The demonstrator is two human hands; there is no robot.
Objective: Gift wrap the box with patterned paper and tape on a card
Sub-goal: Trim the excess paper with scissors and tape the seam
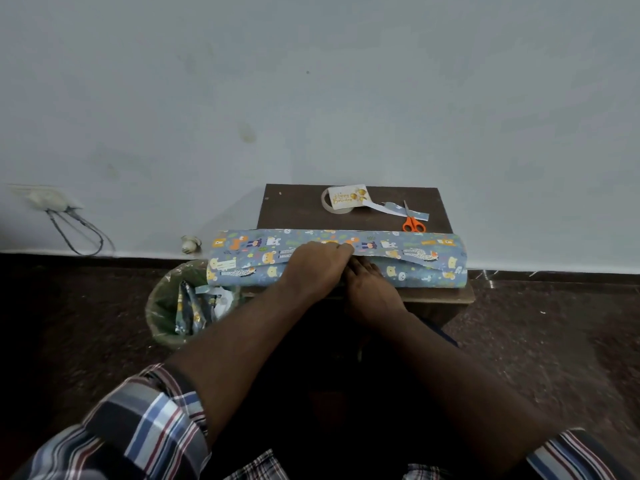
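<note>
Blue animal-print wrapping paper (398, 261) is folded over the box on the small dark wooden desk (294, 209); the box itself is hidden, both ends are open, and no tape is visible. Left hand (317, 268) presses the overlap seam flat, right hand (372, 292) lies beside it, its grip unclear. The white birthday card (346, 195) waits at the desk's far edge, untaped; the plastic-lined bin (166, 306) on the floor holds paper offcuts.

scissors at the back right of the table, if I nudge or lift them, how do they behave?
The orange-handled scissors lie flat on the table, so they would likely slide, not roll or tip. They look small with plastic handles, so probably light and rigid. One blade rests over a paper strip, which would probably drag along if they are pushed.
</note>
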